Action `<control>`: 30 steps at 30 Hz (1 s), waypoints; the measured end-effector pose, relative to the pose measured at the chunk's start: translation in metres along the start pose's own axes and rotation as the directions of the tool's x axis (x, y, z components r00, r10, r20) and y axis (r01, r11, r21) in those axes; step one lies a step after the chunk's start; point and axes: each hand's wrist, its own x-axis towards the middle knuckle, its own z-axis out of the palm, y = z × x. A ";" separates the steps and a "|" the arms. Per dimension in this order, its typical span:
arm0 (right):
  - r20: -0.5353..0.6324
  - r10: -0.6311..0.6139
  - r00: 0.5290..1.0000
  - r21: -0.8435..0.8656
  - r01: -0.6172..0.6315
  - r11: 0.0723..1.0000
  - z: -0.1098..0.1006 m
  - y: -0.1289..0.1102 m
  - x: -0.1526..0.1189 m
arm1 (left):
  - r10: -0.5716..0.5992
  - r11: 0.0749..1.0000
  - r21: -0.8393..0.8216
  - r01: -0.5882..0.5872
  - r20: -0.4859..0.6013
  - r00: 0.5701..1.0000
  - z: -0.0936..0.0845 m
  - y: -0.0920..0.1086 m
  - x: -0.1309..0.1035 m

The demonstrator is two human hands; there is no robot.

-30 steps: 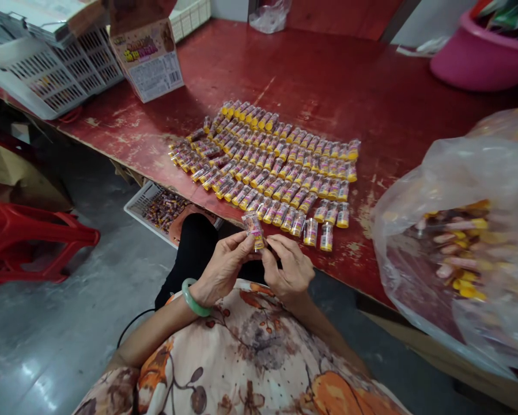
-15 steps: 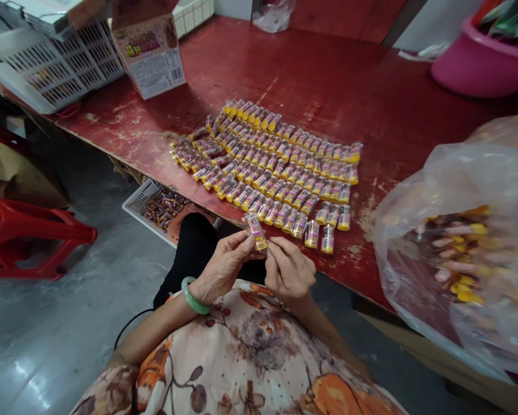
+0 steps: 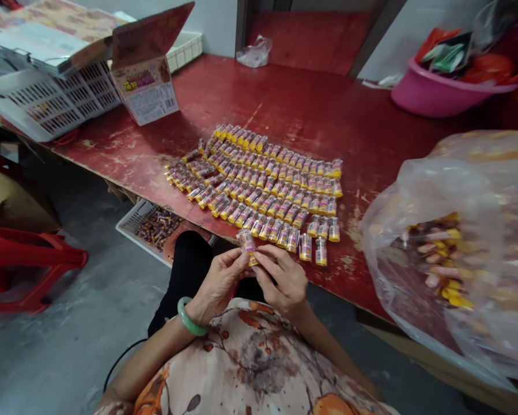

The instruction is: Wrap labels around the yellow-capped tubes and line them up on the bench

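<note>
A small clear tube [image 3: 246, 243] with a yellow end and a printed label is held just off the table's front edge. My left hand [image 3: 222, 278], with a green bangle at the wrist, pinches it from the left. From the right, my right hand [image 3: 283, 281] has its fingers closed on the tube's lower end. Beyond my hands, rows of similar tubes [image 3: 259, 184] lie side by side on the red table [image 3: 310, 127]. Two tubes [image 3: 321, 252] stand apart at the right end of the nearest row.
At right, a clear plastic bag [image 3: 405, 202] holds loose yellow-ended pieces. Behind it sits a pink basin [image 3: 440, 95]. An open carton [image 3: 148, 92] and a white crate [image 3: 55, 104] are at back left. Below the table is another crate [image 3: 131, 222], beside a red stool [image 3: 25, 271].
The fingers of my right hand have moved up onto the tube, partly covering its yellow end. The whole view has shifted, with the table lower in it.
</note>
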 end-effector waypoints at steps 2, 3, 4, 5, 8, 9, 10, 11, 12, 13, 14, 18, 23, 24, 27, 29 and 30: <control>0.001 -0.081 0.997 -0.087 0.081 0.993 0.002 0.001 -0.006 | -0.008 1.000 0.005 0.008 0.004 1.000 0.000 -0.002 -0.001; 0.016 -0.120 0.993 -0.136 0.121 0.983 0.003 0.002 -0.008 | -0.014 1.000 0.009 0.013 0.004 1.000 0.000 -0.003 -0.001; 0.035 -0.157 0.987 -0.185 0.160 0.970 0.003 0.002 -0.010 | -0.018 1.000 0.013 0.018 0.004 1.000 0.001 -0.003 -0.002; 0.051 -0.184 0.982 -0.226 0.191 0.955 0.003 0.002 -0.012 | -0.021 1.000 0.016 0.021 0.005 1.000 0.001 -0.004 -0.002; 0.053 -0.208 0.977 -0.240 0.214 0.947 -0.001 0.000 -0.010 | -0.034 0.999 0.032 0.033 0.000 0.999 0.000 -0.006 -0.004; 0.041 -0.178 0.983 -0.192 0.182 0.964 -0.003 -0.001 -0.008 | -0.036 0.999 0.039 0.036 -0.005 0.999 0.000 -0.006 -0.004; 0.034 -0.122 0.992 -0.120 0.125 0.985 -0.005 -0.001 -0.005 | -0.032 0.998 0.050 0.033 -0.016 0.999 -0.001 -0.006 -0.004; 0.037 -0.041 0.998 -0.032 0.043 0.999 -0.007 -0.001 -0.002 | -0.019 0.997 0.067 0.022 -0.033 0.999 -0.001 -0.006 -0.003; 0.051 0.060 0.997 0.069 -0.063 0.996 -0.009 -0.001 0.001 | 0.004 0.996 0.090 0.001 -0.054 0.999 -0.002 -0.005 -0.002; 0.073 0.177 0.981 0.176 -0.188 0.966 -0.010 0.000 0.004 | 0.035 0.993 0.115 -0.026 -0.072 0.997 -0.003 -0.004 -0.001; 0.107 0.295 0.950 0.280 -0.313 0.908 -0.011 0.000 0.006 | 0.066 0.988 0.143 -0.054 -0.081 0.995 -0.004 -0.003 0.000; 0.327 0.637 0.698 0.536 -0.692 0.483 -0.008 0.004 0.011 | 0.114 0.963 0.243 -0.117 0.026 0.993 -0.009 -0.001 0.010; 0.404 0.727 0.556 0.584 -0.768 0.264 -0.002 0.037 0.048 | 0.195 0.934 0.292 -0.205 0.065 0.979 -0.023 -0.003 0.030; 0.355 0.746 0.563 0.574 -0.762 0.301 0.000 0.052 0.064 | 0.226 0.920 0.321 -0.224 0.032 0.974 -0.030 -0.004 0.033; 0.167 0.805 0.570 0.506 -0.750 0.426 0.012 0.117 0.123 | 0.273 0.847 0.484 -0.220 -0.042 0.961 -0.057 -0.015 0.039; 0.092 0.839 0.536 0.475 -0.764 0.436 0.025 0.165 0.162 | 0.233 0.788 0.599 -0.139 -0.081 0.969 -0.081 -0.026 0.039; 0.065 0.859 0.508 0.455 -0.781 0.428 0.033 0.187 0.179 | 0.198 0.764 0.640 -0.084 -0.108 0.974 -0.094 -0.031 0.039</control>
